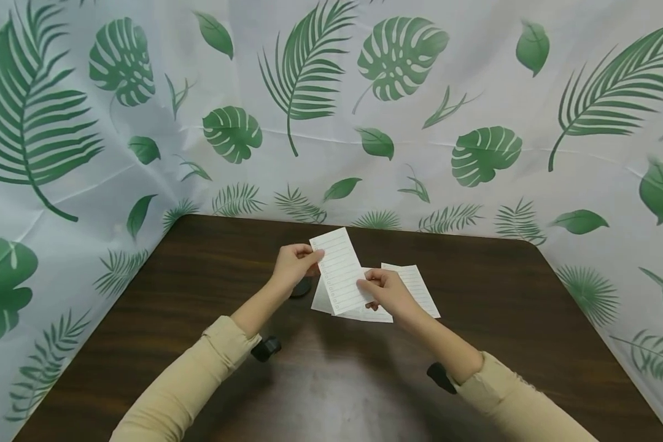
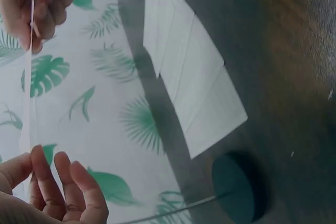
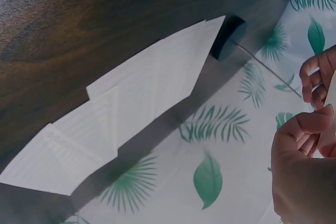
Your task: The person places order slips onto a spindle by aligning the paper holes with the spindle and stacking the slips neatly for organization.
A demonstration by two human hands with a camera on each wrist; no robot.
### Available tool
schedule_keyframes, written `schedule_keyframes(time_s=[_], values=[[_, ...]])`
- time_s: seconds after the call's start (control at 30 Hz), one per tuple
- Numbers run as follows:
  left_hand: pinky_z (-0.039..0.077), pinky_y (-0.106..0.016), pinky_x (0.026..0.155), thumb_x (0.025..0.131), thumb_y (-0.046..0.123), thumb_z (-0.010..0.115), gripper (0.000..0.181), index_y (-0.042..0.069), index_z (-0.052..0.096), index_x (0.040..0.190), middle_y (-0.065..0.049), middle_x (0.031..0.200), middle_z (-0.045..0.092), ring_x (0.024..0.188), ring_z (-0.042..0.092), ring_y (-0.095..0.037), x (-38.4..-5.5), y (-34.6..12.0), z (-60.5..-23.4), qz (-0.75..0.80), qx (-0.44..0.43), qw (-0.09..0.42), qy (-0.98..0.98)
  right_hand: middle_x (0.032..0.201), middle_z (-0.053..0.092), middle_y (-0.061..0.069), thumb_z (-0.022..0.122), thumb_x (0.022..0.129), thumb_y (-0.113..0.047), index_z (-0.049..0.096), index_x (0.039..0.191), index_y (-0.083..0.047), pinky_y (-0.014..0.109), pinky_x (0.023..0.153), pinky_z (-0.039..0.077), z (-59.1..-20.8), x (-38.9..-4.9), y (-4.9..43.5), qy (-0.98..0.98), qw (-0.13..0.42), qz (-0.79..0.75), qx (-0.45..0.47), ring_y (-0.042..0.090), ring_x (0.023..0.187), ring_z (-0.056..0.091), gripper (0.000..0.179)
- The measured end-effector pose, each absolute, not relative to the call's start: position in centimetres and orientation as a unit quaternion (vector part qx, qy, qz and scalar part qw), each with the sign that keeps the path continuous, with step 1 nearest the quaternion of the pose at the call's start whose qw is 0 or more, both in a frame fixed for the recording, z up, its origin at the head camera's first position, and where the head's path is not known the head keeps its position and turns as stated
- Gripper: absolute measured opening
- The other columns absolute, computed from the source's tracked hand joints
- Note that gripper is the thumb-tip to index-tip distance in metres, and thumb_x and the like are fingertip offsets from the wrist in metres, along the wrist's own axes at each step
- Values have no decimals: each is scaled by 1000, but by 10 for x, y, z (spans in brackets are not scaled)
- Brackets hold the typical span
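A white lined paper card [image 1: 338,270] is held up above the table between both hands, with faint print along one side. My left hand [image 1: 294,268] pinches its upper left edge between thumb and fingers. Lower down on the opposite edge, my right hand [image 1: 388,291] pinches it too. In the left wrist view the held card appears nearly edge-on. Beneath it several similar paper cards [image 2: 197,72] lie overlapping in a fan on the table; the held card and right hand partly cover them in the head view.
A round black base [image 2: 231,187] with a thin rod stands beside the fanned cards, mostly hidden behind the left hand in the head view. The dark wooden table [image 1: 503,307] ends at a white leaf-patterned cloth [image 1: 331,166]. Black wrist devices sit below both forearms.
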State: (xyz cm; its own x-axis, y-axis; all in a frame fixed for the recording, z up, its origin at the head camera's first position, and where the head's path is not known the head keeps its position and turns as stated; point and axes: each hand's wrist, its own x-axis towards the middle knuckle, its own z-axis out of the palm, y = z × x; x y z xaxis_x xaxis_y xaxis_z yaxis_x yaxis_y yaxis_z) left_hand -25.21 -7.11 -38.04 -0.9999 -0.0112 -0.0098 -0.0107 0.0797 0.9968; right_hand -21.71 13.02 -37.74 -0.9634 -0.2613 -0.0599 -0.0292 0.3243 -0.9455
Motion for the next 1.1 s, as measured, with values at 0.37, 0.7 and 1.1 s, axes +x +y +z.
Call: schedule_keyframes(time_s=[0.37,0.7,1.1], values=[[46,-19,54,96,15,54,24,-5,68,98,-20,80,67,59,58,-10,-256,-96,-365,-507,-100,59,-854,53,47,-5,53,94,-6,56,90,9,21,51,46,-374,-217,113,805,131,-570,-101,8,45,41,16],[38,-23,54,87,17,68,18,0,70,84,-12,73,66,63,52,-17,-270,-112,-353,-432,-106,112,-889,54,50,-5,54,93,-6,56,92,9,19,49,44,-370,-228,95,795,123,-588,-85,7,45,43,15],[49,-37,69,86,21,69,23,-1,72,91,-16,89,71,81,63,-28,-275,-119,-361,-394,-33,113,-912,56,53,-3,53,93,-6,57,89,8,18,45,40,-385,-239,79,798,122,-586,-71,10,45,49,15]])
